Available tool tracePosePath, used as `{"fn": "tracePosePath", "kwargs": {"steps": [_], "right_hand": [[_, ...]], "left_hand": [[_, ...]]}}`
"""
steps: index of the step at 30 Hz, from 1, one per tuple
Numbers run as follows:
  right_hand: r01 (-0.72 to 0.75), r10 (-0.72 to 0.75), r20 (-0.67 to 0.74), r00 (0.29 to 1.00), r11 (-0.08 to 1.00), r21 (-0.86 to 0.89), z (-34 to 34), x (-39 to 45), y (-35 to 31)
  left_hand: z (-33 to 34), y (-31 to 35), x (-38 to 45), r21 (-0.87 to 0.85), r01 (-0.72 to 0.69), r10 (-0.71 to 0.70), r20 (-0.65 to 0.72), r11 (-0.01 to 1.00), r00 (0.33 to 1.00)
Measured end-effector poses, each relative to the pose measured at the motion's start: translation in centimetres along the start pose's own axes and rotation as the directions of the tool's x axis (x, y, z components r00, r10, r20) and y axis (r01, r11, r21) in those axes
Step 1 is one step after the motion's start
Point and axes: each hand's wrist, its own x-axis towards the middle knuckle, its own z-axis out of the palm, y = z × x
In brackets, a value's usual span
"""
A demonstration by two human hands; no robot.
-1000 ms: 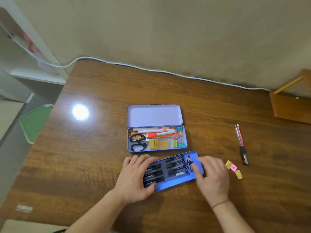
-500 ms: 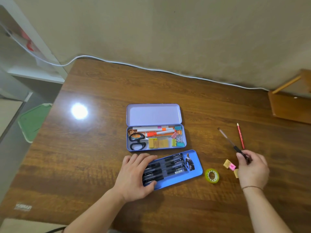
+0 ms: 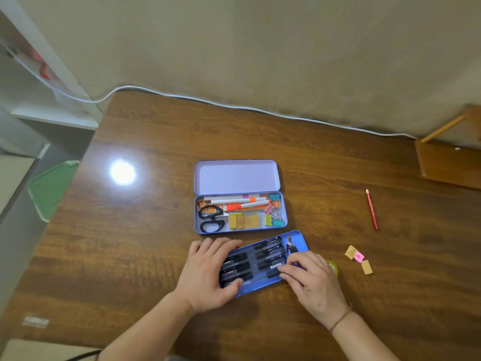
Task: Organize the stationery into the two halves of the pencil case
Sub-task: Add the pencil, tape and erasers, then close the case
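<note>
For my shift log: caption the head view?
Both hands settle black pens into blue tray; red pencil waits outside.

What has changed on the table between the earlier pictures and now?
The right hand took the black pen from beside the red pencil and carried it left into the blue tray, where its fingers now lay it down. The left hand stays on the tray's pens; the open case and erasers stayed put.

Hands: two, left hand (image 3: 208, 272) and right hand (image 3: 312, 282)
Case parts: two, hinged tin (image 3: 236, 178) and blue tray (image 3: 299, 237)
Scissors (image 3: 211, 218): one pair
Red pencil (image 3: 371, 209): one, toward the desk's right edge
Loose erasers (image 3: 358, 258): three
Black pens (image 3: 268, 252) in tray: several, exact count unclear
</note>
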Motion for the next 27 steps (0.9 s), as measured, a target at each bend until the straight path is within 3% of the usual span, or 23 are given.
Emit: {"fn": "tracePosePath", "kwargs": {"steps": [8,10,11,12,13,15,16,17,20,23,24,25,27], "right_hand": [[-0.111,0.111,0.028,0.993,0.994,0.008,0.3,0.6,-1.4],[-0.159,0.158,-0.095,0.983,0.987,-0.003,-1.2,1.2,-0.1],[-0.261,0.259,-0.202,0.945,0.965,0.016,-2.3,1.6,1.4],[-0.411,0.406,-0.314,0.858,0.91,0.053,-3.7,2.2,2.9],[-0.574,0.561,-0.401,0.725,0.813,0.099,-5.2,2.8,4.7],[-0.835,0.796,-0.415,0.441,0.533,0.135,-7.4,3.7,8.3],[-0.904,0.86,-0.364,0.357,0.416,0.097,-8.1,3.9,9.8],[-0.933,0.89,-0.314,0.332,0.358,0.028,-8.4,4.1,11.0],[-0.918,0.893,-0.216,0.396,0.381,-0.111,-8.4,4.2,13.2],[-0.912,0.883,-0.228,0.41,0.393,-0.116,-8.0,4.2,12.4],[-0.875,0.836,-0.26,0.483,0.473,-0.106,-7.7,4.0,11.5],[-0.785,0.738,-0.29,0.609,0.612,-0.092,-7.3,3.7,10.3],[-0.475,0.447,-0.254,0.858,0.878,-0.059,-5.8,2.7,6.6]], "left_hand": [[0.0,0.2,0.1,0.073,0.009,-0.011,0.028,0.997,1.0],[-0.1,0.2,0.0,0.068,0.009,-0.011,0.026,0.998,1.0],[0.0,0.2,0.0,0.068,0.008,-0.009,0.023,0.998,1.0],[0.0,0.2,0.1,0.069,0.006,-0.007,0.019,0.998,1.0],[0.0,0.2,0.0,0.07,0.005,-0.006,0.017,0.998,1.0],[0.0,0.1,0.0,0.074,0.008,-0.009,0.016,0.997,1.0],[0.0,0.1,0.0,0.076,0.01,-0.012,0.021,0.997,1.0],[-0.1,0.2,0.0,0.078,0.012,-0.014,0.027,0.997,1.0],[-0.1,0.2,0.1,0.089,0.005,-0.009,0.042,0.996,0.999],[-0.1,0.2,0.1,0.107,0.007,-0.013,0.049,0.994,0.999],[-0.1,0.2,0.1,0.104,0.011,-0.016,0.051,0.994,0.999],[-0.1,0.2,0.1,0.097,0.014,-0.019,0.051,0.995,0.999],[-0.1,0.1,0.1,0.071,0.011,-0.014,0.043,0.997,0.999]]}}
